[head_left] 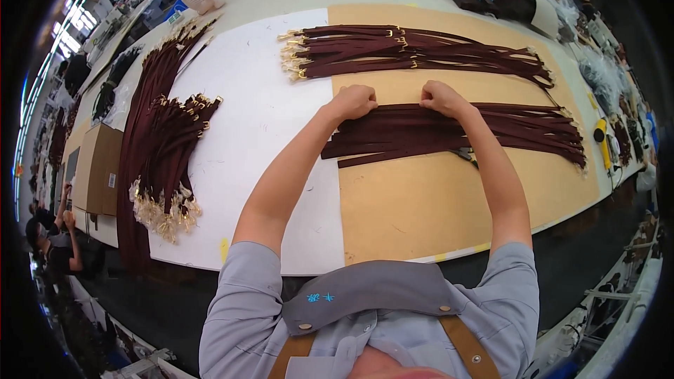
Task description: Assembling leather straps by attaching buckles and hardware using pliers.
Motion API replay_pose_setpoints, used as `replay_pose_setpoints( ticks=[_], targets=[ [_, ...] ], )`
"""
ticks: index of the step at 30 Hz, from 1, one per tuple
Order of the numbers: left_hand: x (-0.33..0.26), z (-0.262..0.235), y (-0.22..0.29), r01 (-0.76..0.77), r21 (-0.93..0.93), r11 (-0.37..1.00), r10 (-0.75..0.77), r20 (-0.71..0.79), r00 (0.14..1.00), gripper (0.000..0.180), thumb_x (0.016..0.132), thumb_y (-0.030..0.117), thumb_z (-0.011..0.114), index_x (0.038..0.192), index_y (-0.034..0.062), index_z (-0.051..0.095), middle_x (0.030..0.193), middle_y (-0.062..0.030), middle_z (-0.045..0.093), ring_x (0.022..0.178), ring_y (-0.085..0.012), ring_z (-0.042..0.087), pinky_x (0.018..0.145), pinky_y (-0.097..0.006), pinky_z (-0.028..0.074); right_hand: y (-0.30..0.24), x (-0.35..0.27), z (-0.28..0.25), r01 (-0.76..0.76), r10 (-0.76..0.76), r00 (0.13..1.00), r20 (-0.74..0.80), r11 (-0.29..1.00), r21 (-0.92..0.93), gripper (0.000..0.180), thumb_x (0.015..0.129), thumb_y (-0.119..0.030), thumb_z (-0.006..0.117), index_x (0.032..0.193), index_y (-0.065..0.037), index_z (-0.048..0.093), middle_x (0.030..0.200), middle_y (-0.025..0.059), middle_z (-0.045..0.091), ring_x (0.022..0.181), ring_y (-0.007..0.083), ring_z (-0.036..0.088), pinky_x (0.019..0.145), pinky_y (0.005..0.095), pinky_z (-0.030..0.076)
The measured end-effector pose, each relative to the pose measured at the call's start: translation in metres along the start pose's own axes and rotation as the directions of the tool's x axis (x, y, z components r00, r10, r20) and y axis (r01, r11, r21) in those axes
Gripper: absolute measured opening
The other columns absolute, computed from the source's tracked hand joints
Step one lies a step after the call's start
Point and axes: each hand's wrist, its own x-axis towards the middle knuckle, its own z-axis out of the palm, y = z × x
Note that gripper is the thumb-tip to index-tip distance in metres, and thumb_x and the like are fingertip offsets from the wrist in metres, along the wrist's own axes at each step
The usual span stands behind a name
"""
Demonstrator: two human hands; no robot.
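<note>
My left hand [354, 102] and my right hand [444, 99] are both closed, pinching a dark maroon strap at the far edge of a spread bundle of maroon straps [400, 130]. The strap runs between the two hands; the fingertips are partly hidden. At the right end of this bundle lie small fittings that look wrapped in clear plastic. Just beyond my hands is a second bundle of maroon straps [351, 49], with gold buckles along its middle and gold metal ends in clear wrapping at the left. A dark tool [465, 157], partly covered, pokes out from under the near bundle.
Long maroon straps [151, 98] hang over the table's left edge, with a gold-ended pile [172, 140] on them. A cardboard box [98, 168] stands farther left, near a co-worker [60, 238]. To the right lie a yellow-handled tool [602, 142] and clear plastic bags [604, 77].
</note>
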Motion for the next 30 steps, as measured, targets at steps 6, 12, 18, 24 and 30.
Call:
replay_pose_setpoints(
  ticks=[6,12,18,24,30],
  targets=[
    [0.009,-0.001,0.004,0.030,0.122,0.992,-0.041,0.086,0.995,0.021,0.088,0.018,0.054,0.095,0.0019,0.064,0.094,-0.0200,0.067,0.095,-0.0372,0.062,0.087,-0.045,0.045,-0.008,0.008,0.003,-0.024,0.013,0.997,0.079,0.989,0.147,0.016,0.083,-0.016,0.067,0.085,0.000,0.062,0.078,0.0109,0.063,0.072,0.0228,0.059,0.068,0.0356,0.047],
    [-0.019,-0.057,0.041,0.003,-0.232,0.973,-0.036,-0.140,0.989,0.021,0.094,0.019,0.052,0.096,-0.0016,0.059,0.084,-0.0152,0.064,0.080,-0.0270,0.061,0.071,-0.036,0.046,-0.043,-0.002,-0.018,-0.032,0.030,1.000,0.011,0.930,0.366,0.020,0.088,-0.021,0.065,0.087,-0.001,0.062,0.078,0.0050,0.062,0.070,0.0157,0.057,0.066,0.0313,0.047],
    [-0.081,-0.090,0.056,0.070,-0.329,0.942,-0.059,0.045,0.997,0.019,0.088,0.015,0.064,0.098,-0.0003,0.062,0.081,-0.0048,0.061,0.074,-0.0145,0.053,0.069,-0.029,0.045,-0.082,-0.048,-0.061,-0.122,0.097,0.992,0.078,0.892,0.435,0.015,0.089,-0.017,0.065,0.093,-0.003,0.060,0.070,-0.0057,0.048,0.061,0.0031,0.041,0.053,0.0199,0.035],
    [-0.149,-0.064,0.050,0.124,-0.437,0.891,-0.198,-0.129,0.972,0.022,0.082,0.005,0.070,0.102,0.0026,0.064,0.083,-0.0006,0.058,0.075,-0.0086,0.049,0.069,-0.024,0.043,-0.094,-0.095,-0.058,-0.253,0.179,0.966,0.188,0.809,0.530,0.014,0.087,-0.014,0.068,0.088,-0.003,0.061,0.067,-0.0049,0.050,0.060,0.0032,0.043,0.053,0.0205,0.036],
    [-0.189,-0.031,0.054,0.001,-0.542,0.841,-0.167,-0.257,0.952,0.024,0.084,0.002,0.069,0.107,0.0025,0.063,0.089,-0.0010,0.058,0.074,-0.0085,0.048,0.068,-0.022,0.042,-0.096,-0.105,-0.033,-0.256,0.098,0.958,0.270,0.717,0.648,0.015,0.087,-0.015,0.069,0.089,-0.003,0.060,0.069,-0.0057,0.052,0.060,0.0021,0.044,0.052,0.0196,0.036]
  ],
)
